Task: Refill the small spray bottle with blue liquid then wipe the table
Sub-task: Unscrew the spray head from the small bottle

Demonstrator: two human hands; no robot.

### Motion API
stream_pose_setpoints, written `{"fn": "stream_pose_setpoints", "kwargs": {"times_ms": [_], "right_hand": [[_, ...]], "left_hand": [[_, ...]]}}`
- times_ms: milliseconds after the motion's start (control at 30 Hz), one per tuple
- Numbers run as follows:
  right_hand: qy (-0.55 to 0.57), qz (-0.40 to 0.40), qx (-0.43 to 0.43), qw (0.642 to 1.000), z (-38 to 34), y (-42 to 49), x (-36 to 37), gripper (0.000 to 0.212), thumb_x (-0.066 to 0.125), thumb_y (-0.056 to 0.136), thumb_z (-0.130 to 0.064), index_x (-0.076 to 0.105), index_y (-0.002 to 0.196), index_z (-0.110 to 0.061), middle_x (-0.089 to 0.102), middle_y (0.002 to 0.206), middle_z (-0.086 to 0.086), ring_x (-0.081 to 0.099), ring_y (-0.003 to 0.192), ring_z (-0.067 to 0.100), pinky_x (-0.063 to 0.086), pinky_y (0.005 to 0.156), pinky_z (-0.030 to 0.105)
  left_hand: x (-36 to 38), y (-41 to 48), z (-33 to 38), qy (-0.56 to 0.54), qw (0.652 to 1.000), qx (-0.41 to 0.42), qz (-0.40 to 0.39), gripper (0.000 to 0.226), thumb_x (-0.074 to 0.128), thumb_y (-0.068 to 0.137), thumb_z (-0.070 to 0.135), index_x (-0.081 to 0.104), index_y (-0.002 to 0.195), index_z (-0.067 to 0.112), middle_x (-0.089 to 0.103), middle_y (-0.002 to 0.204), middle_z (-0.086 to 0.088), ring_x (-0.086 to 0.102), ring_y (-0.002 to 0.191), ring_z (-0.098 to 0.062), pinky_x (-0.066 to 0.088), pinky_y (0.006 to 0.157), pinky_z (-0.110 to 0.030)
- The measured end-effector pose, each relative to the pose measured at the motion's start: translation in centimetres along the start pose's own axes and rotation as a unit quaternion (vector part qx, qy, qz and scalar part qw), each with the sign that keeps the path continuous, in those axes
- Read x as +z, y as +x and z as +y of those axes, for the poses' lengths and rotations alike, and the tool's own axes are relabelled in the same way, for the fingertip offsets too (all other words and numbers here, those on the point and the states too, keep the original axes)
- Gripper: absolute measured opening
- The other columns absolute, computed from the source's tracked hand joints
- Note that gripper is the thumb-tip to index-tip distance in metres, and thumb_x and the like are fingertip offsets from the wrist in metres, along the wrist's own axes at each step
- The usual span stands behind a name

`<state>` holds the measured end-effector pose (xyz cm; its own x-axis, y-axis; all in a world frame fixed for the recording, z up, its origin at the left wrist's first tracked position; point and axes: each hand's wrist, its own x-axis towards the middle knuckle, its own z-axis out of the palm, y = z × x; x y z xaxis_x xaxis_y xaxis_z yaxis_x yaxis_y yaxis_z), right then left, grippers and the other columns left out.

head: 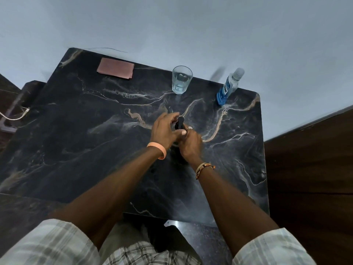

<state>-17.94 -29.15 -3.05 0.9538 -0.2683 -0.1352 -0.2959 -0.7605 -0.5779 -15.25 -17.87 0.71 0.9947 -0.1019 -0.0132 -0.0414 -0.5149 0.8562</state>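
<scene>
Black spray bottle (180, 125) mid-table, right hand (189, 144) gripping its body, left hand (165, 131) pinching its top

The dark marble bench (86, 150) lies bare left and right, while a clear glass tumbler (181, 80), a blue-liquid plastic bottle (226, 88) and a folded pink cloth (115, 68) (all well apart) line its far edge.

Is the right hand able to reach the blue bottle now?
Probably not at once: the right hand is busy holding the small spray bottle. The path to the blue bottle itself looks free.
</scene>
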Motion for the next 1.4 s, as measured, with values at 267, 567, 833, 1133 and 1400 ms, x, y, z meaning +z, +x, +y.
{"fn": "stream_pose_setpoints", "kwargs": {"times_ms": [267,567,833,1133,1400], "right_hand": [[0.002,-0.020,0.010,1.000,0.2,-0.2,-0.5,0.017,0.066,0.089,-0.020,0.066,0.104,-0.012,0.070,0.088,0.011,0.066,0.083,0.030,0.055,0.071,0.044],[0.002,-0.019,-0.020,1.000,0.0,-0.4,-0.9,0.034,0.071,0.087,-0.025,0.061,0.119,-0.019,0.069,0.082,0.007,0.065,0.077,0.025,0.054,0.068,0.041],[0.006,-0.027,-0.028,0.999,0.1,-0.3,-1.0,0.041,0.073,0.086,-0.026,0.060,0.124,-0.020,0.069,0.082,0.006,0.065,0.078,0.025,0.053,0.067,0.039],[0.005,-0.016,-0.022,1.000,0.1,-0.3,-1.0,0.039,0.074,0.086,-0.033,0.062,0.121,-0.020,0.065,0.079,0.000,0.057,0.073,0.020,0.041,0.062,0.031],[0.006,-0.017,-0.023,1.000,0.1,-0.2,-1.0,0.040,0.076,0.085,-0.027,0.063,0.122,-0.019,0.070,0.081,0.004,0.065,0.077,0.023,0.053,0.066,0.037]], "left_hand": [[-0.6,0.4,0.3,0.016,0.998,-0.004,-0.055,0.087,0.085,0.064,0.007,0.046,0.140,0.021,0.063,0.123,-0.001,0.057,0.113,-0.015,0.044,0.095,-0.023],[-0.8,0.4,-0.5,0.023,0.997,0.006,-0.079,0.082,0.080,0.069,0.001,0.045,0.141,0.019,0.058,0.132,-0.003,0.050,0.127,-0.019,0.042,0.107,-0.035],[-0.9,0.6,-0.3,0.014,0.998,0.013,-0.057,0.070,0.083,0.065,0.008,0.057,0.129,0.019,0.068,0.114,-0.001,0.062,0.108,-0.015,0.047,0.094,-0.024],[-1.1,0.6,0.2,-0.088,0.990,-0.083,-0.066,0.098,0.082,0.065,-0.003,0.032,0.147,0.014,0.068,0.117,-0.007,0.064,0.106,-0.016,0.050,0.097,-0.037],[-1.5,0.8,0.6,-0.039,0.995,-0.031,-0.085,0.091,0.082,0.063,-0.002,0.042,0.142,0.015,0.065,0.118,-0.002,0.060,0.112,-0.015,0.049,0.096,-0.031]]}}
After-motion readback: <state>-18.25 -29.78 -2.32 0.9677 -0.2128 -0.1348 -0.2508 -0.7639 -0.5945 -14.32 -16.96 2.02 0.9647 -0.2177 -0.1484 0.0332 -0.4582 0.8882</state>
